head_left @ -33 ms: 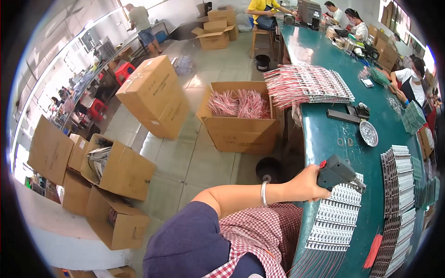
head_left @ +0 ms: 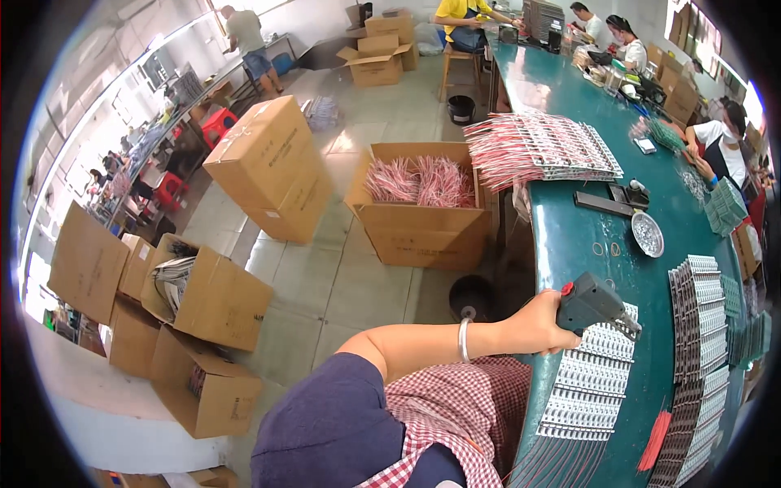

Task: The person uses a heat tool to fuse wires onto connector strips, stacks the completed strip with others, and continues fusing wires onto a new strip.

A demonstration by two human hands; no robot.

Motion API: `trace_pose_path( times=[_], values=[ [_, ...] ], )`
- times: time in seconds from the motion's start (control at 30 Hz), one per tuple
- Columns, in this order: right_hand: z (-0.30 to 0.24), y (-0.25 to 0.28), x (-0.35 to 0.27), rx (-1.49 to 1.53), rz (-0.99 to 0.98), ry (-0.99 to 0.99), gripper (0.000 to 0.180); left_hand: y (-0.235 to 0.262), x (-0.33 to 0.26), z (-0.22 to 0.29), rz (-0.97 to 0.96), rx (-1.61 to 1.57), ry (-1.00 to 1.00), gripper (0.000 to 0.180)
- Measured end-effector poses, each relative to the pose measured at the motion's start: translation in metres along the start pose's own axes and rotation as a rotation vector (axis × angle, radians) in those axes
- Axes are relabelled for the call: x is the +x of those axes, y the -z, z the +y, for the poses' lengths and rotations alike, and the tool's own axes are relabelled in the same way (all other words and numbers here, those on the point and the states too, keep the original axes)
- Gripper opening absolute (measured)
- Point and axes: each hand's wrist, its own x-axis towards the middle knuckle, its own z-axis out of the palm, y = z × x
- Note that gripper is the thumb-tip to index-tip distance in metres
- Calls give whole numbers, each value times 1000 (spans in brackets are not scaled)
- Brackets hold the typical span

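My left hand [head_left: 537,323], with a metal bangle on the wrist, is closed round a dark grey gun-shaped tool [head_left: 594,302] with a red part near the grip. The tool's narrow end lies over the upper right corner of a panel of white perforated strips [head_left: 587,386] set in rows. Dark thin wires [head_left: 561,460] trail from the panel's near edge. My fingertips are close to the panel's upper left edge; whether they touch it I cannot tell. My right hand is out of sight.
The green table [head_left: 569,236] bears stacked strips [head_left: 700,350], a red wire bundle [head_left: 655,441], a metal bowl [head_left: 647,234] and a pile of strips with red-white wires [head_left: 545,146]. Beside it stands a carton of wires [head_left: 427,236]. Several people sit at the far end.
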Motion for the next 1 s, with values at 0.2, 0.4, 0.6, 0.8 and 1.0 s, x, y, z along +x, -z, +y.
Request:
trace_pose_path(
  times=[0.2,0.4,0.6,0.8,1.0],
  values=[
    [22,5,2,21,-28,37,26,-5,-7,-3,-5,-30,64,15],
    [18,61,22,-105,-248,-1,28,-19,-14,-11,-65,-101,90,15],
    [-47,102,50,-429,-629,229,26,-43,-20,-11,-120,-111,139,16],
    [-32,53,51,-460,-693,328,22,-54,-23,-12,-200,-115,174,23],
    [-4,5,33,-343,-476,460,9,-55,-21,-26,-47,-7,175,43]
  ],
)
